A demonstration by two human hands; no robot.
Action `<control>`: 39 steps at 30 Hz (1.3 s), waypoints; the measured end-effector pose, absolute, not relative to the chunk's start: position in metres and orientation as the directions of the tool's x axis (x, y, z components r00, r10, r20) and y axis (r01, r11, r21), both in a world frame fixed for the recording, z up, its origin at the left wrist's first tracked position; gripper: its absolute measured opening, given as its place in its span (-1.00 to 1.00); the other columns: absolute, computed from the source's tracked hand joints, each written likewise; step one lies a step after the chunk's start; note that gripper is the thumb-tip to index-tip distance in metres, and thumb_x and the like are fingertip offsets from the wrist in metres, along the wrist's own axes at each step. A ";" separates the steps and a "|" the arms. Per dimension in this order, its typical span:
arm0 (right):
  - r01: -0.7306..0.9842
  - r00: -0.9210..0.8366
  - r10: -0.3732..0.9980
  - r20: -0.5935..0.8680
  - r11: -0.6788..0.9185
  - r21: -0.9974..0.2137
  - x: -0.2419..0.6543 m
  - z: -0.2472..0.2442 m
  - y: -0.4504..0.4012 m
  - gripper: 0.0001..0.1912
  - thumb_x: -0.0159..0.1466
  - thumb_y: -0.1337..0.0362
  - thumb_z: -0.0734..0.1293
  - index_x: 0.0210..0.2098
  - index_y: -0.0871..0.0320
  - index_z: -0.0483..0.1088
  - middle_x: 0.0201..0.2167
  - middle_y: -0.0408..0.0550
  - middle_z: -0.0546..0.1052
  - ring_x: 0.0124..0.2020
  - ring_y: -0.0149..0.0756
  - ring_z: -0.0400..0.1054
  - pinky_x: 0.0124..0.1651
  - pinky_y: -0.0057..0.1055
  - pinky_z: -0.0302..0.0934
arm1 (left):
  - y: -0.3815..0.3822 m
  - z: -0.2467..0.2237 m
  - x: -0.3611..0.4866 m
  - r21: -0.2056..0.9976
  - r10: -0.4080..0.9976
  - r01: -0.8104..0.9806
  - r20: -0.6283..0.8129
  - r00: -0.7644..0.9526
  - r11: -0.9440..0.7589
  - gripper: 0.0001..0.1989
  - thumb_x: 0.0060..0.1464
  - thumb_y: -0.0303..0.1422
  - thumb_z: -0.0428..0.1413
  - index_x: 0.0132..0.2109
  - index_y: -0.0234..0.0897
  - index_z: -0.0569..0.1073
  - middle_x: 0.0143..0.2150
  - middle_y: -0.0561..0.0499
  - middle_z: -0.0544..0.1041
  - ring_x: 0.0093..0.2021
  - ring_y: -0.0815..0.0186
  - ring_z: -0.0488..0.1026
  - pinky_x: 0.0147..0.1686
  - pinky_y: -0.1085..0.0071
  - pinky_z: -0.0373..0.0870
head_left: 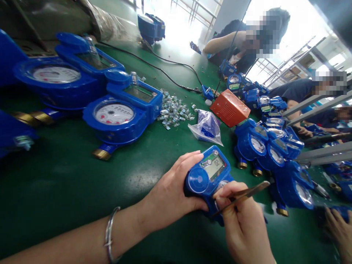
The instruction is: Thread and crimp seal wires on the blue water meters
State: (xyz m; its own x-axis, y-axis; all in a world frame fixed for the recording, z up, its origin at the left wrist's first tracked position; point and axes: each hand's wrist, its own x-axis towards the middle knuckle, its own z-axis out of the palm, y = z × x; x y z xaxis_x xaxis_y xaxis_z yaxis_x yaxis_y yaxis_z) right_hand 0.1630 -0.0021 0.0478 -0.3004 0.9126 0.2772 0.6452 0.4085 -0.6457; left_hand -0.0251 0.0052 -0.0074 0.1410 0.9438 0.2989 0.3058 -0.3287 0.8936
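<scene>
A blue water meter (198, 179) with a small lit display showing digits is gripped by my left hand (169, 189), whose fingers wrap its far side and thumb its near side. My right hand (244, 220) pinches metal tweezers (255, 189) over the meter's round dial, which my fingers partly cover. The tweezers' lower end reaches the meter's near side; I cannot tell what it touches. Beyond the meter lies a clear plastic bag (207, 126) with small blue parts, beside a loose pile of small clear-and-green pieces (174, 110).
More water meters stand on the green table (68, 198) at left (118, 117) and right (254, 141). An orange vented box (230, 107) sits behind the bag, with a black cable (165, 69) nearby. Co-workers sit across and to the right; another person's hand (339, 227) is at lower right.
</scene>
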 end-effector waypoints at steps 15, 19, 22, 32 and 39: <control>0.497 -0.280 0.934 0.224 0.340 -0.798 0.164 0.049 -0.001 -0.79 0.13 0.27 0.29 -0.27 -0.20 0.41 -0.50 -0.07 0.51 -0.58 -0.23 0.37 -0.65 -0.35 0.23 | -0.041 0.001 -0.012 0.530 0.693 -0.452 -0.612 0.381 0.717 -0.70 0.12 -0.26 -0.01 -0.14 -0.43 0.40 -0.19 -0.17 0.48 -0.17 0.19 0.45 -0.07 0.26 0.37; 0.516 -0.274 0.941 0.201 0.320 -0.795 0.167 0.049 0.000 -0.80 0.13 0.25 0.29 -0.26 -0.20 0.42 -0.48 -0.08 0.53 -0.59 -0.24 0.37 -0.67 -0.34 0.21 | -0.025 -0.003 -0.004 0.444 0.538 -0.306 -0.668 0.514 0.842 -0.69 0.02 -0.28 -0.04 -0.31 -0.47 0.45 -0.37 -0.20 0.53 -0.36 0.20 0.50 -0.28 0.34 0.43; 0.507 -0.269 0.941 0.204 0.319 -0.801 0.168 0.048 0.000 -0.79 0.13 0.24 0.30 -0.25 -0.21 0.42 -0.48 -0.08 0.53 -0.59 -0.23 0.37 -0.66 -0.34 0.21 | -0.024 -0.005 0.000 0.337 0.406 -0.230 -0.707 0.579 0.913 -0.65 -0.02 -0.26 -0.07 -0.33 -0.48 0.45 -0.38 -0.27 0.54 -0.42 0.19 0.51 -0.37 0.37 0.43; 0.471 -0.215 0.953 0.212 0.291 -0.833 0.166 0.050 -0.001 -0.81 0.13 0.21 0.30 -0.26 -0.23 0.41 -0.44 -0.05 0.54 -0.47 -0.16 0.43 -0.57 -0.32 0.29 | -0.026 -0.004 0.003 0.310 0.442 -0.315 -0.670 0.597 0.897 -0.59 0.02 -0.26 -0.10 -0.25 -0.54 0.49 -0.28 -0.33 0.54 -0.37 0.20 0.52 -0.27 0.36 0.42; 0.527 -0.158 0.962 0.222 0.272 -0.805 0.166 0.048 -0.002 -0.85 0.12 0.23 0.32 -0.33 -0.21 0.39 -0.45 -0.07 0.52 -0.48 -0.18 0.42 -0.54 -0.33 0.29 | -0.025 -0.005 0.001 0.295 0.438 -0.324 -0.636 0.635 0.899 -0.61 0.03 -0.29 -0.10 -0.28 -0.53 0.51 -0.27 -0.31 0.55 -0.34 0.21 0.52 -0.22 0.34 0.42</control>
State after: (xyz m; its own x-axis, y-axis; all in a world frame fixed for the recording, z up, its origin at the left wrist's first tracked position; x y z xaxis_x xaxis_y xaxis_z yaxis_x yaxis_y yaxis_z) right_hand 0.1659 -0.0021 0.0479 -0.1578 0.9623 0.2217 0.5272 0.2719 -0.8051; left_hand 0.0005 -0.0254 -0.0052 0.6349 0.4379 -0.6365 -0.3238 0.8988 0.2954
